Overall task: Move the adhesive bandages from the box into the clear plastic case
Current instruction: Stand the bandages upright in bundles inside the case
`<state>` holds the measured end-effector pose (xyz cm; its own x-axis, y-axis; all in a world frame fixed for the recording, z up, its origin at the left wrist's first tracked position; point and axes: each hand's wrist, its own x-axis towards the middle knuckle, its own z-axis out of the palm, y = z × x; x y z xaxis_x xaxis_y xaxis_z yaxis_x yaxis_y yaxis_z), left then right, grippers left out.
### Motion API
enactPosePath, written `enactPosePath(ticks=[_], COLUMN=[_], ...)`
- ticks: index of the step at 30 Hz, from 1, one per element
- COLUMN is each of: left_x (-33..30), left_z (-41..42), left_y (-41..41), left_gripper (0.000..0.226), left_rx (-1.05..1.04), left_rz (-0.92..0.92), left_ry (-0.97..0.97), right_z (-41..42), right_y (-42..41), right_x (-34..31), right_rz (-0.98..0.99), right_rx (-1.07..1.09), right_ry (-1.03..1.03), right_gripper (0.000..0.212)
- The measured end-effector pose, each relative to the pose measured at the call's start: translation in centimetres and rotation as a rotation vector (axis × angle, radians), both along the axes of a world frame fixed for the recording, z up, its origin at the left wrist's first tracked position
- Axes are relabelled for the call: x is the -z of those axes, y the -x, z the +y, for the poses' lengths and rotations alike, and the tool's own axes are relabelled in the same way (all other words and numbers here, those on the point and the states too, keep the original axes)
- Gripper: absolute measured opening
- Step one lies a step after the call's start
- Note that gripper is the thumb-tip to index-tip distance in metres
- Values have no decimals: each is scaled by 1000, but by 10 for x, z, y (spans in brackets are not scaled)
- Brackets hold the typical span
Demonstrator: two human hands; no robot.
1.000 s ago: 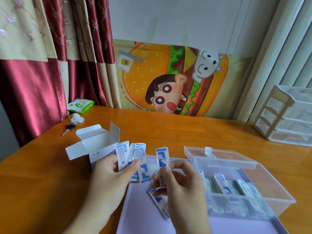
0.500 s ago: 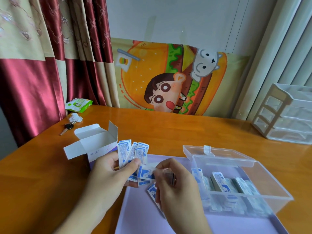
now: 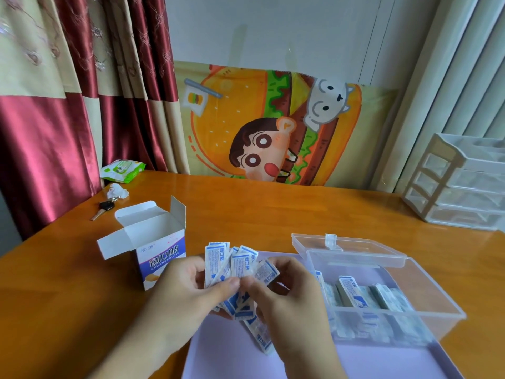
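Note:
My left hand (image 3: 188, 291) holds a fanned bunch of white-and-blue adhesive bandages (image 3: 229, 265) above the lilac tray (image 3: 382, 359). My right hand (image 3: 287, 299) meets it from the right, thumb and fingers pinching the same bunch at one bandage (image 3: 267, 272). Loose bandages (image 3: 259, 335) lie on the tray under my hands. The bandage box (image 3: 153, 250) stands open on the table left of my hands. The clear plastic case (image 3: 426, 310), lid open behind it, sits on the tray to the right and holds several bandages (image 3: 355, 295).
A white drawer unit (image 3: 461, 184) stands at the far right of the wooden table (image 3: 273, 214). A key (image 3: 103, 209), crumpled tissue (image 3: 117, 191) and a green wipes pack (image 3: 121, 170) lie at the far left corner by the curtain.
My right hand, which held one bandage upright apart from the fan, has brought it back against the bunch in my left hand. Both hands are now together.

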<state>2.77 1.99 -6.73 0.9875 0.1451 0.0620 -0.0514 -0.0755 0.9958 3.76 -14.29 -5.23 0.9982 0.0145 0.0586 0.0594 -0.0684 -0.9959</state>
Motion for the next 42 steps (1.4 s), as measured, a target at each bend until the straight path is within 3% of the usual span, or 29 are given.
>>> enactPosePath(ticks=[4, 8, 14, 17, 35, 42], left_x=[0, 1, 0, 0, 2, -3], left_z=[-1, -2, 0, 0, 0, -4], left_y=[-1, -1, -2, -3, -3, -1], left_gripper=[23, 21, 15, 27, 28, 33], left_rx=[-38, -71, -162, -173, -83, -123], left_rz=[-20, -28, -70, -76, -4, 7], left_ry=[71, 110, 143, 149, 150, 182], right_z=[-1, 1, -1, -2, 7, 3], right_y=[0, 6, 3, 3, -4, -3], right_x=[-1, -5, -2, -2, 15, 15], right_rz=[30, 41, 17, 33, -100, -152], right_rx=[-31, -141, -67, -50, 37, -64], right_ry=[3, 16, 14, -26, 9, 146], right_gripper=[35, 36, 42, 44, 32, 22])
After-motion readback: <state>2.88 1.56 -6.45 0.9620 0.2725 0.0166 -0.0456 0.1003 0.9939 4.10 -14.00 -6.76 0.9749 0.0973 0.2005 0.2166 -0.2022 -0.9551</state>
